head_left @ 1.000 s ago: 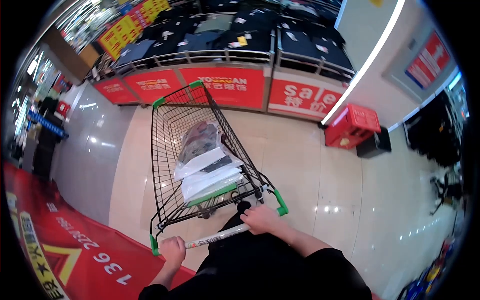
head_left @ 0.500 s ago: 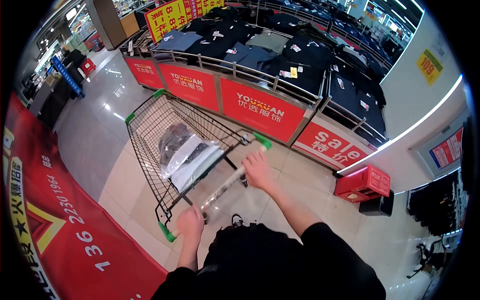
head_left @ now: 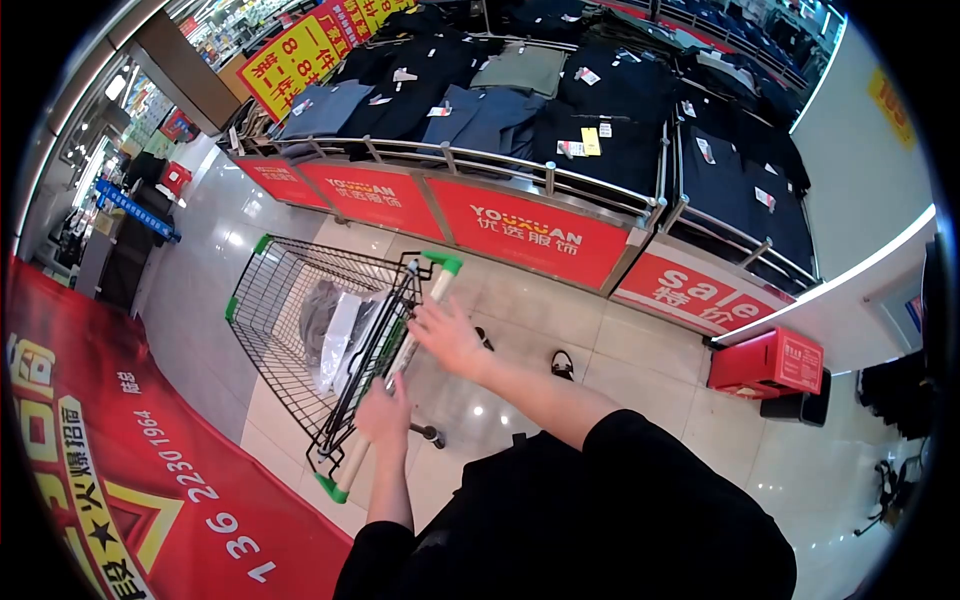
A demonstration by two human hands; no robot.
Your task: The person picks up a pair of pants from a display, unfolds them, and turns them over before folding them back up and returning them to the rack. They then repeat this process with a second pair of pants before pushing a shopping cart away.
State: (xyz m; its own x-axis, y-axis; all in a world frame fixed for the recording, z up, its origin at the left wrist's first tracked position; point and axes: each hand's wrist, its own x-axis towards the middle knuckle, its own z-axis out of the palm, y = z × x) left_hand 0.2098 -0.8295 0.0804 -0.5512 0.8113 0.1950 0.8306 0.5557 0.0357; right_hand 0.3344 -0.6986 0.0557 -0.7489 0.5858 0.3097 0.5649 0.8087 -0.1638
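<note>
A black wire shopping cart (head_left: 285, 345) with green corner caps stands ahead of me, slightly left. Inside it lie clear plastic-wrapped packages (head_left: 340, 335), grey and white. My left hand (head_left: 383, 412) is wrapped round the lower part of the pale cart handle (head_left: 352, 462), its thumb pointing up along the bar. Nearer the handle's upper end, my right hand (head_left: 450, 338) rests against the bar with its fingers stretched out and somewhat apart.
Beyond the cart runs a railed display (head_left: 535, 228) with red panels, piled with dark folded clothes (head_left: 490, 115). A red banner (head_left: 190, 480) stands at the left. On the right are a red box (head_left: 765, 362) and a black bin (head_left: 800, 402). My shoe (head_left: 562, 364) shows on the tiled floor.
The cart has turned and now sits closer to upright in view, its handle steeper. My right hand has shifted left and its fingers have loosened. The display appears nearer.
</note>
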